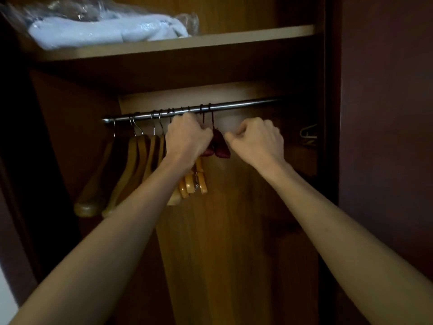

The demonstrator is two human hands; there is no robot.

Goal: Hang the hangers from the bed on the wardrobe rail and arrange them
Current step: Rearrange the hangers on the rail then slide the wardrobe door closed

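Hanging from the round polished metal wardrobe rail by thin wire hooks: two dark red padded fabric hangers, just right of a bunch of honey-coloured varnished wooden hangers. Likely light, all of them; wood stiff and smooth, apt to swing and knock together; padded ones soft, giving under the fingers, less slippery. Best taken at the neck just under the hook, or slid along by the hook itself.

Left hand clenched at the hanger necks, right beside the red pair, with several yellow wooden ends showing below the wrist; apparently grasping that bunch, though exactly which hangers cannot be told. Right hand curled into a loose fist just right of the red pair, thumb and forefinger pinched together; whether anything is held there cannot be told.

Judged as the arranging step: hooks crowded on the rail's left half, right half bare.

Around: dark brown wood wardrobe interior, grained back panel. Above, pale shelf carrying a light blue folded textile in crinkled clear plastic. Far right, a white wire hanger, dimly seen.
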